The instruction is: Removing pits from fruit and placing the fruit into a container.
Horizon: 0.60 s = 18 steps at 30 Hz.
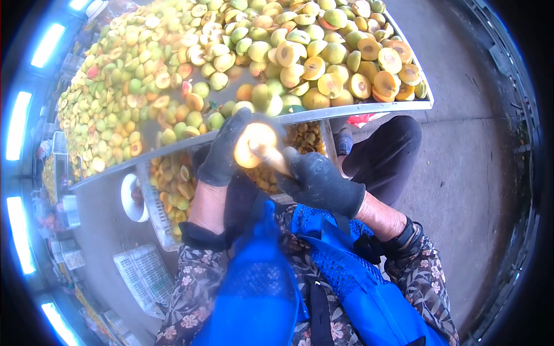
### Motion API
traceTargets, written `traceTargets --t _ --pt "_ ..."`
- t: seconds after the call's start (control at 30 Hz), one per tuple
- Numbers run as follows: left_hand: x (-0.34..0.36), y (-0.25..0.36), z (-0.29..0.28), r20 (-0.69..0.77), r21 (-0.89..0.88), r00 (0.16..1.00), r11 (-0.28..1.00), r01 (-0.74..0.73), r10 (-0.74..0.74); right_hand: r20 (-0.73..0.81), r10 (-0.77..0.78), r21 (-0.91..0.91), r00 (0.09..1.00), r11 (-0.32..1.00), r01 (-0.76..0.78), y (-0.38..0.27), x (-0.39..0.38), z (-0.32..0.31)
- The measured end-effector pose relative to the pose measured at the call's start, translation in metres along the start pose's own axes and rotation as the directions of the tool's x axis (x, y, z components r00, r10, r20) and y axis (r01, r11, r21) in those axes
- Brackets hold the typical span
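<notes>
My left hand (226, 147), in a dark glove, is closed round a halved yellow fruit (249, 145) that looks like a peach or an apricot. Its pale cut face is turned up and brightly lit. In my right hand (326, 181), also gloved, is a short tool with a light brown handle (276, 160). The tool's far end meets the middle of the cut face; its tip is blurred and I cannot make out its shape. Both hands are at the near edge of a metal-rimmed table (369, 109) heaped with halved fruit (330, 85).
Below the table edge stand crates of cut fruit, one with a white rim (157, 207). A white bowl (134, 198) is to the left, above a pale slatted crate (144, 274) on the floor. My dark-trousered knee (398, 141) is at the right.
</notes>
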<state>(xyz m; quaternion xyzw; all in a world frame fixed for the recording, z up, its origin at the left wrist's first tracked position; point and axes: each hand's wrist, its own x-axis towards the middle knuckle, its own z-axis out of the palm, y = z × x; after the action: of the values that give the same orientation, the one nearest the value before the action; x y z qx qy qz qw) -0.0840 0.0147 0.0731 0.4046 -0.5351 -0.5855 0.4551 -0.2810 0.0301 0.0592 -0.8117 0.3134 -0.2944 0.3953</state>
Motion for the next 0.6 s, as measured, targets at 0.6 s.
traceTargets --t 0.6 --pt "-0.013 0.015 0.013 -0.321 0.410 0.893 0.896 -0.170 0.316 0.333 0.176 0.598 0.926 0.720 -0.352 -0.003 0.006 0.003"
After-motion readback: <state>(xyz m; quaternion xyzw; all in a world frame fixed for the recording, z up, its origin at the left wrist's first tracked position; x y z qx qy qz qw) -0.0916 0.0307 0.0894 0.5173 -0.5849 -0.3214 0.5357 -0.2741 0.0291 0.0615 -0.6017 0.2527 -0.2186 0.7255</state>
